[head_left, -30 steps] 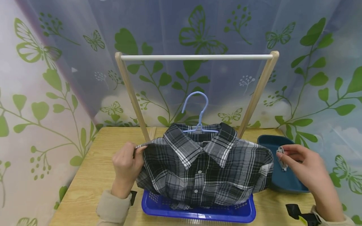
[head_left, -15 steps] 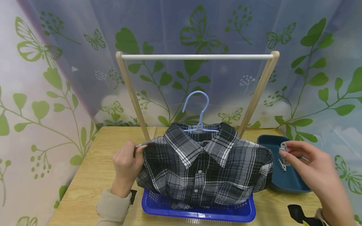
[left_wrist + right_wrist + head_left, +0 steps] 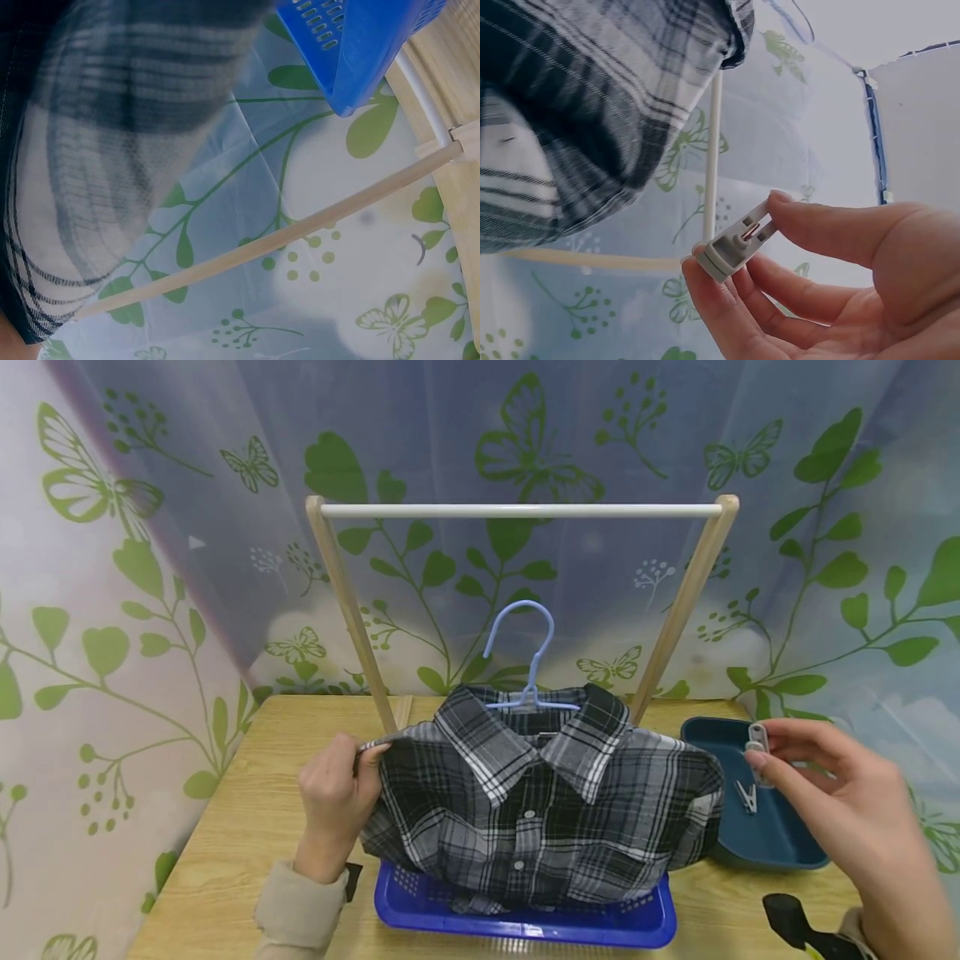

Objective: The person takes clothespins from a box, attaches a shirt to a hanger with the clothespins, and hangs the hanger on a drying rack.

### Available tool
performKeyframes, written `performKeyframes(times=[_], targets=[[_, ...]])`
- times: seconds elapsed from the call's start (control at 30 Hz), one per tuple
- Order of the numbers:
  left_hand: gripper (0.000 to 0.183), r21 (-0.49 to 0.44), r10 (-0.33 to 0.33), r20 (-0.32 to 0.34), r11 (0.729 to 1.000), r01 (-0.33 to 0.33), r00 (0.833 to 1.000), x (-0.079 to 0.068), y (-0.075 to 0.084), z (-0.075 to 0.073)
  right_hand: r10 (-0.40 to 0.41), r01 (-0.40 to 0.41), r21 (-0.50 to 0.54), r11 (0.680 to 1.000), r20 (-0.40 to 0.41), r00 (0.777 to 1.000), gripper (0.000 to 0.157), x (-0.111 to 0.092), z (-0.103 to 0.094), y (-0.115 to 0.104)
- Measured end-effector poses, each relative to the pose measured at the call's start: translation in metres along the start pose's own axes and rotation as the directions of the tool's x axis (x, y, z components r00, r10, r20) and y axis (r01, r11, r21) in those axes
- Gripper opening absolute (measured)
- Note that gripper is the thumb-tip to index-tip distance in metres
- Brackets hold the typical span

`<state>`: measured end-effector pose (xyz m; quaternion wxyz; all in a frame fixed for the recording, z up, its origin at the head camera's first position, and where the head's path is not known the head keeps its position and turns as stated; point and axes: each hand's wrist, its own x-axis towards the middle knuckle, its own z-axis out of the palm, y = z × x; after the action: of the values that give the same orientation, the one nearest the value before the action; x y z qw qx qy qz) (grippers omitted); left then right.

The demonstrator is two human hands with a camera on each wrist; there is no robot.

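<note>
A black, grey and white plaid shirt [image 3: 480, 802] stands propped on a light-blue hanger [image 3: 532, 672], its lower part in a blue basket [image 3: 525, 931]. With my left hand [image 3: 337, 793] I pinch the shirt's shoulder on the left side. Between thumb and fingers of my right hand [image 3: 840, 785] I hold a pale grey clothespin [image 3: 739, 244], right of the shirt and above a teal tray [image 3: 780, 852]. Another clothespin [image 3: 746, 797] lies in that tray. In the left wrist view the shirt's plaid cloth [image 3: 127, 112] hides most of my left hand.
Behind the shirt stands a wooden rack with a white crossbar [image 3: 517, 511], and nothing hangs on the bar. Basket, tray and rack share a wood-grain table [image 3: 247, 777]. A curtain [image 3: 420, 435] printed with butterflies and leaves closes off the back and sides.
My right hand has shifted slightly right and up with its clothespin, baring the other clothespin in the tray. My left hand and the shirt have stayed in place.
</note>
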<state>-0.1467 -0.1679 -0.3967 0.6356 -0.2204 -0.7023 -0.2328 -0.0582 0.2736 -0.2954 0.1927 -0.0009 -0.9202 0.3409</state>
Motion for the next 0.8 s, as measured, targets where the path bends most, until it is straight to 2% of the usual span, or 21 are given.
performKeyframes(times=[0.3,0.5,0.8], targets=[[0.051,0.003,-0.001,-0.004,1.0,0.001,1.0,-0.001,0.0,0.0,-0.065,0.068,0.068,0.995,-0.043,0.997,0.036,0.001,0.0,-0.015],[0.051,0.004,-0.001,-0.007,1.0,0.001,1.0,-0.001,0.0,0.001,-0.092,0.094,0.05,0.994,-0.046,0.995,0.036,0.008,-0.001,-0.029],[0.051,0.003,0.003,-0.01,1.0,-0.003,1.0,0.001,-0.001,0.001,-0.166,0.17,0.079,0.982,-0.052,0.985,0.037,0.015,0.0,-0.052]])
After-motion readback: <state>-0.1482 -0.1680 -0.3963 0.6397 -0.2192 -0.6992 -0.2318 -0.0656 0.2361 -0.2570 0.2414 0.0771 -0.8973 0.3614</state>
